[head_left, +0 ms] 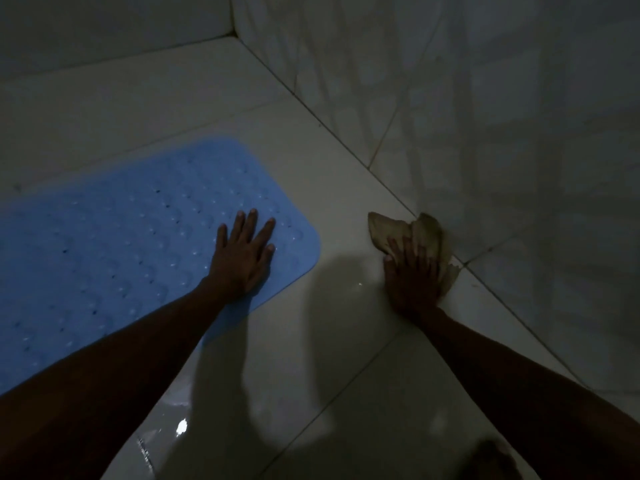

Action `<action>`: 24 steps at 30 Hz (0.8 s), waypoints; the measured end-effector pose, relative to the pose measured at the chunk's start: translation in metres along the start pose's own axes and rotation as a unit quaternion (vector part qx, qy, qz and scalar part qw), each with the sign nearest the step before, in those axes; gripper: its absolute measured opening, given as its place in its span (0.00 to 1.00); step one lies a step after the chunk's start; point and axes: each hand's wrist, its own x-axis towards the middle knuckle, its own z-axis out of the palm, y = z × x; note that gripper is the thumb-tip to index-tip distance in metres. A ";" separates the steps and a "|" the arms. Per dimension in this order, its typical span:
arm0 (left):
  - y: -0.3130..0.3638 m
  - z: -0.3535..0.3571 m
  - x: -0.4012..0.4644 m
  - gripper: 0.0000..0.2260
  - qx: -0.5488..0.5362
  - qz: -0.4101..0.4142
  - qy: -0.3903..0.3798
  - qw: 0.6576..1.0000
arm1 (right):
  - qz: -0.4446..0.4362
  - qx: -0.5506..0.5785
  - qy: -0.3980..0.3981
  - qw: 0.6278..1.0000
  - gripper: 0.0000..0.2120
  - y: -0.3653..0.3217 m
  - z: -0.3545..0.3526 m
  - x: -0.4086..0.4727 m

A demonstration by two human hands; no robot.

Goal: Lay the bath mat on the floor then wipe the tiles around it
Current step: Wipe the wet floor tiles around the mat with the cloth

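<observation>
the blue bath mat [121,244] lies flat on the floor tiles [311,358], and the left hand [242,258] presses on its near right corner with fingers straight and spread, holding nothing. the right hand [412,275] presses flat, extended fingers on a crumpled tan cloth [420,233] at the foot of the wall [502,133], just right of the mat. for a clean wipe, the operator should likely keep the mat pinned, maintain even palm pressure, and draw overlapping strokes along the grout line toward the wet patches nearby.

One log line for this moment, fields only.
mat: flat on floor | left hand: pressing mat | right hand: pressing cloth by wall
</observation>
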 end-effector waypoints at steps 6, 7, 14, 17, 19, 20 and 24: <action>-0.031 -0.008 -0.033 0.28 0.045 0.042 -0.017 0.998 | -0.045 -0.005 -0.026 0.999 0.29 -0.024 0.000 -0.043; -0.034 -0.011 -0.038 0.28 0.048 0.034 -0.015 0.998 | -0.060 -0.009 -0.022 0.998 0.28 -0.030 0.000 -0.051; -0.055 -0.017 -0.082 0.30 0.029 0.007 -0.014 0.999 | -0.129 0.010 -0.010 0.992 0.30 -0.074 -0.002 -0.113; -0.077 -0.024 -0.105 0.30 0.039 -0.019 -0.012 0.999 | -0.150 0.021 -0.050 0.987 0.27 -0.105 0.000 -0.151; -0.093 -0.030 -0.122 0.30 0.054 -0.030 -0.012 0.998 | -0.176 0.043 -0.055 0.982 0.27 -0.127 -0.003 -0.177; -0.101 -0.033 -0.130 0.30 0.060 -0.040 -0.017 0.997 | -0.191 0.053 -0.055 0.979 0.27 -0.136 -0.005 -0.187; -0.133 -0.045 -0.166 0.31 0.064 -0.090 -0.028 0.993 | -0.250 0.078 -0.083 0.962 0.27 -0.164 -0.009 -0.223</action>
